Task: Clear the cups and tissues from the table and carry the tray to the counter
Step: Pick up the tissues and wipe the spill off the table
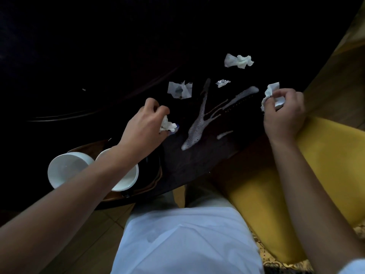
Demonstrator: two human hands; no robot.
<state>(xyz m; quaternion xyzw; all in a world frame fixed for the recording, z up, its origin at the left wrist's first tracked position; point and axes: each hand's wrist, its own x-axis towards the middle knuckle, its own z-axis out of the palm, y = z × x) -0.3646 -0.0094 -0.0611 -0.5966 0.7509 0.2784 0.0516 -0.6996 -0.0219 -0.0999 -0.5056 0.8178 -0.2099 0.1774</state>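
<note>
My left hand point(147, 123) grips a crumpled white tissue point(167, 125) just above the dark table point(197, 159). My right hand point(284, 113) pinches another white tissue point(271, 93) near the table's right edge. Loose on the table lie a crumpled tissue point(239, 61) at the far right, a flat torn paper point(180, 89) in the middle and a small shiny wrapper point(222, 83). Two white cups point(66, 169) point(126, 178) lie tilted on a dark wooden tray point(152, 180) at the near left, under my left forearm.
A pale streak of spilled liquid point(201, 119) runs across the table between my hands. A yellow chair seat point(320, 165) stands at the right, close to my right arm. Wooden floor shows below the table edge.
</note>
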